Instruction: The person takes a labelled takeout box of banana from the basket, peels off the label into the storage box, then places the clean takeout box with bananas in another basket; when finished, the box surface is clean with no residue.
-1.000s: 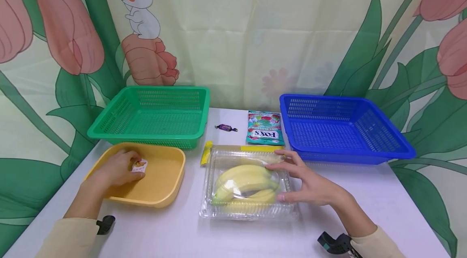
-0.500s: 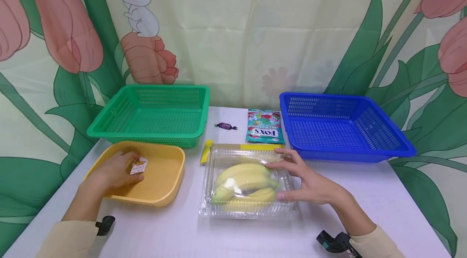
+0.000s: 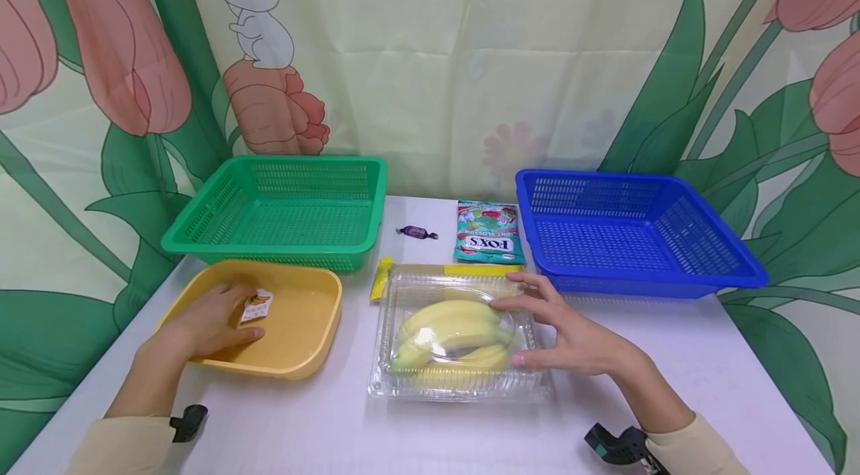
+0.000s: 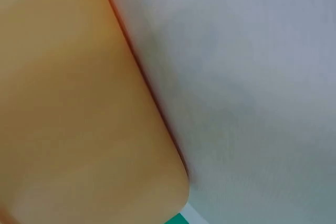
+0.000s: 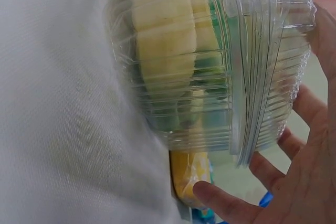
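My left hand (image 3: pixel 208 322) reaches into a yellow plastic basin (image 3: pixel 302 326), fingers loosely bent. Beside its fingertips and thumb, a small white packet with a yellow-orange picture (image 3: pixel 257 305) lies in the basin. The left wrist view shows the basin's outer wall (image 4: pixel 94 103), not the hand. With spread fingers, my right hand (image 3: pixel 584 340) touches the right side of a clear plastic clamshell box (image 3: pixel 383 389). Bananas (image 3: pixel 450 329) lie inside that box, which is closed. In the right wrist view, fingers (image 5: pixel 270 174) stretch along the box's ridged edge.
A green basket (image 3: pixel 302 225) stands behind the basin, and a blue basket (image 3: pixel 645 281) is at the back right. Between them lie a purple wrapped candy (image 3: pixel 416 233) and a teal FOX'S candy bag (image 3: pixel 488 233). A yellow package (image 3: pixel 380 281) shows behind the box.
My left thumb and fingers have drawn back slightly from the white packet, which stays in the basin. My right hand and the box have hardly moved.
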Demonstrator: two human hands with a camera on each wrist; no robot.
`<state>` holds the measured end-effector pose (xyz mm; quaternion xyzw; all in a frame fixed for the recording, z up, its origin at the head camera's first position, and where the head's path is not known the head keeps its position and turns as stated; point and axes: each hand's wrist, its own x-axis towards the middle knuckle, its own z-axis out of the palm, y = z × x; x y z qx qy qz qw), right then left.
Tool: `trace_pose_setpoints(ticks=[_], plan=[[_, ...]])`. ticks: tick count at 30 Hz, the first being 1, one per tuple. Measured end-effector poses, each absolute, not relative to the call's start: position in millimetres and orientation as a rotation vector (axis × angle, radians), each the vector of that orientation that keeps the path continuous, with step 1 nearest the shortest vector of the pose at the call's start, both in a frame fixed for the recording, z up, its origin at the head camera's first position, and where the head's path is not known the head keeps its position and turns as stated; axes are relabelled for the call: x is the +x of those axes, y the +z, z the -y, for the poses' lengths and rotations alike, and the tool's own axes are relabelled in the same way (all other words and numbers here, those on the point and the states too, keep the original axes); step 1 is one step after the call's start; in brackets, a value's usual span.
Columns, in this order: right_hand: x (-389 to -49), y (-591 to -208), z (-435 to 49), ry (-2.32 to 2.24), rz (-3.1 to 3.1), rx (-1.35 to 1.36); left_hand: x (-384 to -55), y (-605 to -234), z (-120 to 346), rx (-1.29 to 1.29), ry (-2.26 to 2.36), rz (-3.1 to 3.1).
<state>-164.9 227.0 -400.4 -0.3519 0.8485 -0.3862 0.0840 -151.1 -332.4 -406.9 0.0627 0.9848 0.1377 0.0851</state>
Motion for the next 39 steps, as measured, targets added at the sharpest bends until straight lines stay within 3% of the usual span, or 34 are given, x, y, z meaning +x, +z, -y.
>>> trace_pose_setpoints(ticks=[28, 39], plan=[[-166, -397, -225, -1.144, -2.511, -1.063, -147, -395, 336, 0.288, 0.391, -2.955], [-165, -396, -226, -1.137, -2.503, -1.055, -139, -375, 307, 0.343, 0.421, -3.021]])
